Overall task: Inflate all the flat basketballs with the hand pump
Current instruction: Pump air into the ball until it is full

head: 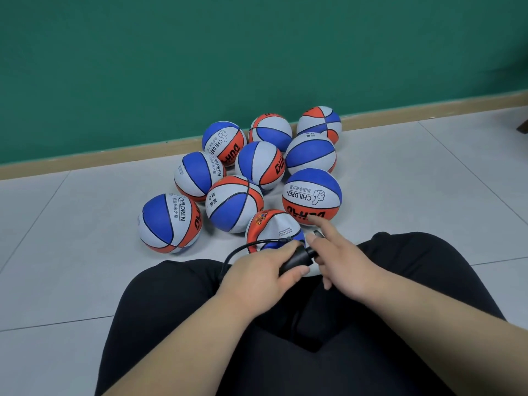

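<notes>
While the left hand (257, 275) gripped the pump (297, 260) by its barrel and the right hand (348, 264) hovered open-fingered at its handle end, the flat ball (271, 224) lay on the floor (85, 224) just beyond both hands (soft, light, likely to buckle), best steadied near its valve.

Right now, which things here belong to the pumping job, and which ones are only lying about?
Job: hand pump, gripped by left hand; its hose; crumpled ball, nearest; nine rounder balls behind it.
Lying about: green wall; skirting board; dark object at right edge.
</notes>
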